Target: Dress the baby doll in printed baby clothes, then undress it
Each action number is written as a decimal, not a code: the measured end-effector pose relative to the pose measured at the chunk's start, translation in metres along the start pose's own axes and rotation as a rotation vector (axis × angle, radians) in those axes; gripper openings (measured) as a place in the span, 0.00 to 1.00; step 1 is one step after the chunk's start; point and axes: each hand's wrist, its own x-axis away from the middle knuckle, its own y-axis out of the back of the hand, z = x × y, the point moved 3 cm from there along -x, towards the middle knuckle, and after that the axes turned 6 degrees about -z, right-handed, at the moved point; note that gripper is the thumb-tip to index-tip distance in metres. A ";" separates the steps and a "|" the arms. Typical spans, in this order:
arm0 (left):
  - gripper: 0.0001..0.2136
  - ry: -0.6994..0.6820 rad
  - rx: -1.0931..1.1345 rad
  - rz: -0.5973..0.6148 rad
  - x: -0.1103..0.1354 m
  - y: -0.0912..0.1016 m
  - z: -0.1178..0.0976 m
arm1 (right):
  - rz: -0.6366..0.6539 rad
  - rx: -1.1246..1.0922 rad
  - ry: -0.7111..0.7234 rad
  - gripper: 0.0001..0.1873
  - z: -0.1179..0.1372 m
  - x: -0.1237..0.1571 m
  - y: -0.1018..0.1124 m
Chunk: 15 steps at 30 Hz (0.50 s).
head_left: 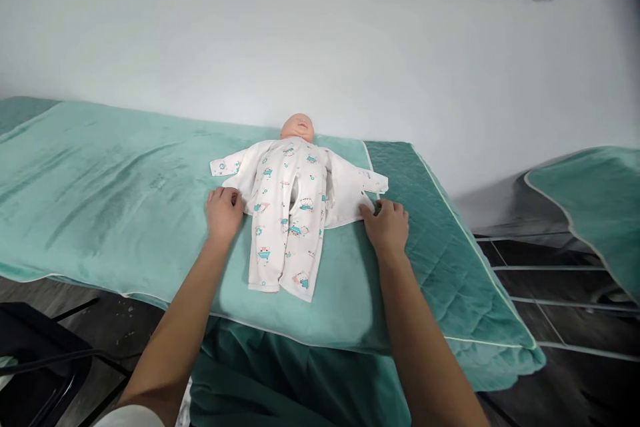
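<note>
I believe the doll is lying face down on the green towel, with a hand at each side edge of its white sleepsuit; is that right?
Not quite: the head view shows the doll lying face up, not face down. The rest stands: it lies on the green towel, with the left hand and the right hand at the side edges of its white sleepsuit.
</note>
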 end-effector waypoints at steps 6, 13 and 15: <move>0.14 0.107 -0.099 -0.025 -0.009 -0.001 0.002 | 0.248 0.075 -0.153 0.19 -0.001 -0.018 -0.003; 0.19 0.183 -0.226 -0.055 -0.016 0.001 0.003 | -0.077 -0.719 0.147 0.08 0.089 -0.003 0.033; 0.20 0.200 -0.240 -0.050 -0.017 0.001 0.004 | 0.119 -0.829 0.500 0.07 0.127 0.022 0.049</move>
